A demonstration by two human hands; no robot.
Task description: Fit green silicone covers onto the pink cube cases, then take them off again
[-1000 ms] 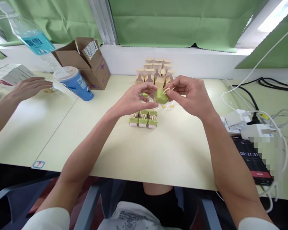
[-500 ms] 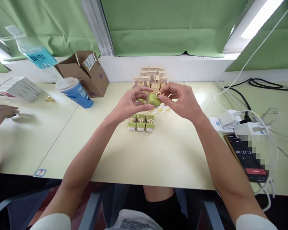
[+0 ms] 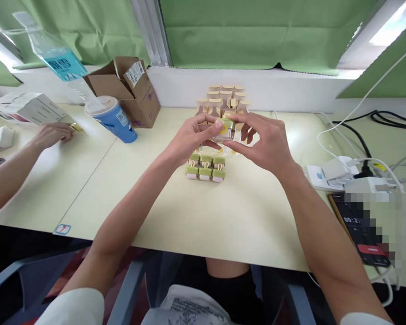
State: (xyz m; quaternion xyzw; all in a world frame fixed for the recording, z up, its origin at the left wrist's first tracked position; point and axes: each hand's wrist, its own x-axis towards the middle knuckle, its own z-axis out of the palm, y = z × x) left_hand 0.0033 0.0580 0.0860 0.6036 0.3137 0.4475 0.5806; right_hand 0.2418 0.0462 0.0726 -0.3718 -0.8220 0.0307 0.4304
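Both my hands meet above the middle of the pale table (image 3: 203,216) and pinch one small green box (image 3: 225,129) with a yellow mark on its top. My left hand (image 3: 192,137) grips its left side with thumb and fingers. My right hand (image 3: 262,142) grips its right side. Just below them several small green-topped boxes with pink bases (image 3: 205,168) stand in two rows on the table. Behind my hands a cluster of tan paper boxes (image 3: 223,100) stands near the wall. A clear plastic wrapper (image 3: 235,148) lies under my hands.
A blue cup (image 3: 111,118), an open cardboard box (image 3: 128,90) and a tilted water bottle (image 3: 56,58) stand at the left. Another person's hand (image 3: 50,134) rests near white boxes (image 3: 29,108). Chargers and cables (image 3: 355,176) and a phone (image 3: 362,230) lie at the right.
The green piece in my hands has been turned, so its flat top with the yellow mark now faces up. The other person's hand has moved back onto the table at the left.
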